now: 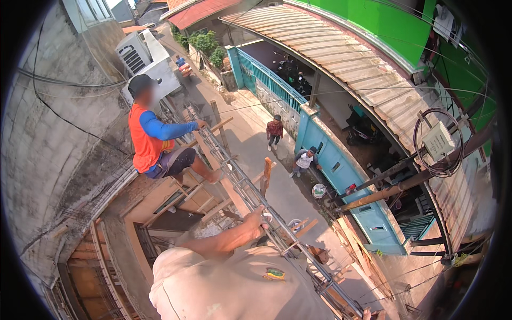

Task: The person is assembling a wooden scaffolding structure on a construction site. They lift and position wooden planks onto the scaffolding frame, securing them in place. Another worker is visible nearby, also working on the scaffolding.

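A long rebar cage (pixel 277 229) of steel bars and ties slants from the upper middle to the bottom right, alongside a wooden plank (pixel 234 194). Reaching across from my beige shirt, my left hand (pixel 254 221) is closed around the cage's bars. Only some fingers of my right hand (pixel 368 314) show at the lower edge, beside the cage's near end; the frame cuts off the rest, so its grip is hidden. A co-worker (pixel 146 138) in an orange vest with blue sleeves crouches at the far left part of the cage, one hand (pixel 201 124) on it.
Timber formwork (pixel 176 205) and a drop lie below on the left. An upright wood post (pixel 266 173) stands beside the cage. Two people (pixel 274 131) are in the lane, near a blue gate (pixel 341 176). Overhead wires and a coiled cable (pixel 440 141) hang at right.
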